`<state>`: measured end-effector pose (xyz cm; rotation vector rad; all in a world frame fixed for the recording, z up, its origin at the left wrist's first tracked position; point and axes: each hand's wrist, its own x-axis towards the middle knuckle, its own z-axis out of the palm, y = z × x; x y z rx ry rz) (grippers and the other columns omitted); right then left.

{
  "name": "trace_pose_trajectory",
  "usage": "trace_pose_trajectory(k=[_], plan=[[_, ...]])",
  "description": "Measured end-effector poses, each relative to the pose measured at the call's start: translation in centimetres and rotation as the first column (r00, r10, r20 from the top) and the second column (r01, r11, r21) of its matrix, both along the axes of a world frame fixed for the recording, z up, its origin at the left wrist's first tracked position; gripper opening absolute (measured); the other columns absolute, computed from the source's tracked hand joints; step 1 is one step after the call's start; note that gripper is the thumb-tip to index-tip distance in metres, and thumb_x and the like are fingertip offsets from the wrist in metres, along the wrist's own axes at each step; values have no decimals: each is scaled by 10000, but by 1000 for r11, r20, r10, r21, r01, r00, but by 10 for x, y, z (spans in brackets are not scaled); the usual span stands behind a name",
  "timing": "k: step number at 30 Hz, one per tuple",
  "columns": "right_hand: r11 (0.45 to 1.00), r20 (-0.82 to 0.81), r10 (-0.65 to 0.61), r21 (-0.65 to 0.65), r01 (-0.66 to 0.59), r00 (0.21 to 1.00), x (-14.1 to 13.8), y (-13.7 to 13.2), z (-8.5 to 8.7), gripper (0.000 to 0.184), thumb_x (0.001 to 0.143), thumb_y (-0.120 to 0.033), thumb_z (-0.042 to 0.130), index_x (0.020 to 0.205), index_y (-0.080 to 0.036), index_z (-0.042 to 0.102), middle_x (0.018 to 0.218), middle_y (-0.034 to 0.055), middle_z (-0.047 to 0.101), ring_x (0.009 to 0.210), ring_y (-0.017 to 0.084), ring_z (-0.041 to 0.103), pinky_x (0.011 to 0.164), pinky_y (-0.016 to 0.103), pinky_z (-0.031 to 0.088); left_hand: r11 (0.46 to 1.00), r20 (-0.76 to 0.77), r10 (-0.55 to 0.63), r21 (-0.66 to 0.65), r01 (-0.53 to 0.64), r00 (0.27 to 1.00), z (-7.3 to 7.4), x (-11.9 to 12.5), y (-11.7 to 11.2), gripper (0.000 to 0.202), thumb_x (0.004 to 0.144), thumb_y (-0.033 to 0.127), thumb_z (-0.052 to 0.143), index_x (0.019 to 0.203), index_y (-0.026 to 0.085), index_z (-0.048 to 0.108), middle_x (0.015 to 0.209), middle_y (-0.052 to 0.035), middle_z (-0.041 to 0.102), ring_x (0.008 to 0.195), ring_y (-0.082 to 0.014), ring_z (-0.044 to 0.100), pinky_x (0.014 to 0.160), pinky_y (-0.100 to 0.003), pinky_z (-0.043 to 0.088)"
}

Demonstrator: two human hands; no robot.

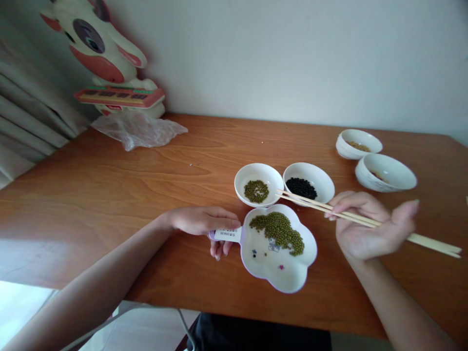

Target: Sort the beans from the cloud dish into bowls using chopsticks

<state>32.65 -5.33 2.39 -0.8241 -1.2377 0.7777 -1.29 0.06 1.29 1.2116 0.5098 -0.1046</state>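
My left hand point(204, 223) is closed around the labelled handle of a white flower-shaped dish point(270, 278) with a purple rim. Green mung beans point(278, 229) lie heaped along the dish's far side, and a single black bean point(254, 255) sits near its left edge. Between the fingers of my right hand point(365, 226) is a pair of wooden chopsticks point(351, 217), held slantwise with the tips over the spot where two white bowls meet. The left bowl point(241, 181) contains mung beans; black beans point(302, 187) fill part of the right bowl point(323, 178). Nothing shows between the tips.
Two more white bowls stand at the right: the farther bowl point(343, 146) has yellowish grains, the nearer bowl point(402, 178) some reddish bits. A cow-shaped toy keyboard point(120, 97) and a crumpled plastic bag point(142, 130) occupy the far left of the wooden table point(109, 185).
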Motion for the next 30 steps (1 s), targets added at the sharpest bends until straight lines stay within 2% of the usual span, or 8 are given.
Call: trace_pose_trajectory(k=[3, 5, 9, 12, 16, 20, 25, 30], plan=[[996, 3, 91, 2, -91, 996, 4, -1, 5, 771, 1008, -624, 195, 659, -223, 755, 537, 99, 603, 577, 243, 566, 638, 425, 399, 1000, -3, 0, 12, 0, 1000, 0, 0, 0, 379, 1018, 517, 476, 889, 203, 645, 850, -86, 737, 609, -176, 686, 559, -288, 517], [970, 3, 233, -66, -232, 973, 6, -3, 9, 816, 1015, -629, 148, 632, -219, 741, 492, 95, 581, 532, 232, 539, 603, 412, 390, 1000, -9, 5, 15, -5, 1000, 0, 0, 0, 386, 1010, 531, 486, 884, 202, 642, 847, -92, 738, 615, -189, 693, 554, -293, 513], [841, 16, 505, -235, -488, 863, 3, -9, 12, 883, 1029, -619, 87, 592, -209, 736, 471, 83, 579, 469, 199, 503, 520, 363, 366, 1000, -7, 12, 20, -12, 1000, -1, 0, -1, 400, 1000, 549, 498, 883, 193, 638, 841, -101, 734, 618, -205, 701, 539, -296, 508], [790, 111, 587, -298, -537, 802, -4, -11, 7, 857, 1046, -587, 123, 576, -197, 724, 498, 80, 609, 481, 182, 515, 520, 339, 365, 1000, -2, 4, 20, -4, 1000, 3, 0, -1, 406, 1022, 528, 473, 916, 166, 623, 866, -104, 729, 632, -180, 695, 558, -274, 519], [828, 192, 528, -336, -450, 828, -10, -11, 1, 832, 1052, -576, 148, 617, -188, 742, 556, 85, 651, 553, 192, 571, 552, 334, 397, 1000, -2, -17, 5, 17, 1000, 8, 0, -1, 407, 1061, 473, 423, 972, 115, 596, 887, -96, 716, 664, -139, 694, 604, -229, 535], [888, 120, 417, -266, -376, 901, -10, -11, 2, 832, 1043, -598, 155, 612, -194, 742, 535, 84, 638, 538, 192, 556, 555, 345, 399, 999, 4, -28, -16, 28, 1000, 7, 0, 0, 418, 1066, 468, 413, 950, 114, 602, 890, -99, 723, 658, -133, 692, 602, -228, 545], [888, 100, 413, -267, -375, 905, -9, -11, 6, 831, 1034, -612, 163, 605, -199, 742, 519, 81, 617, 529, 191, 539, 555, 354, 387, 1000, -1, -10, -15, 10, 1000, 1, 0, 1, 386, 1030, 502, 477, 912, 170, 636, 861, -92, 736, 621, -169, 700, 555, -266, 541], [899, 131, 398, -252, -358, 908, -8, -11, 5, 851, 1011, -673, 150, 615, -204, 739, 536, 76, 614, 532, 194, 533, 566, 364, 374, 1000, -11, -17, 3, 17, 1000, 3, 0, 1, 400, 1038, 511, 457, 947, 161, 628, 882, -92, 733, 668, -168, 720, 587, -252, 546]])
